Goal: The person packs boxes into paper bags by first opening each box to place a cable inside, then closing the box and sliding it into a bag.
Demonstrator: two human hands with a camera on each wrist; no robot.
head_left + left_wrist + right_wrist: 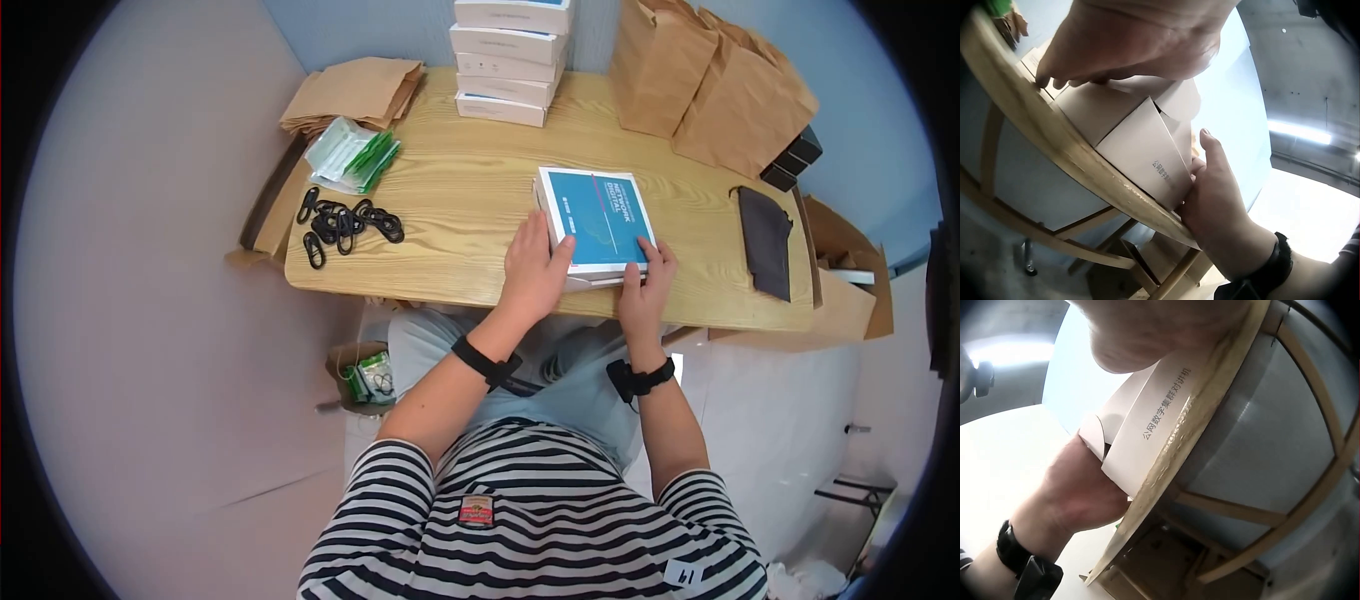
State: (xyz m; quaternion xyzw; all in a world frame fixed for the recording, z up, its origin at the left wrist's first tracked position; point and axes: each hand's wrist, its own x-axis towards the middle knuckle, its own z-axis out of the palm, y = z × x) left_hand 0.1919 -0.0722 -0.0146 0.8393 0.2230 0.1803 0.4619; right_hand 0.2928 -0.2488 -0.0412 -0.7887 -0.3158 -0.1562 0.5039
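A white box (600, 222) with a blue printed top lies near the table's front edge. Its lid stands slightly raised at the front, and a rounded side flap (1092, 434) shows in the right wrist view. My left hand (535, 265) holds the left side, fingers stretched along it and thumb at the front left corner. With my right hand (645, 285) I grip the front right corner, thumb at the front and fingers over the right edge. Dark printed characters run along the front panel (1147, 156) in the left wrist view. The inside of the box is hidden.
Several similar boxes (505, 75) are stacked at the back. Coiled black cables (345, 225), green-and-clear packets (350, 155) and flat paper bags (355, 88) lie left. Standing paper bags (700, 85), small black boxes (792, 160) and a dark pouch (765, 242) are right.
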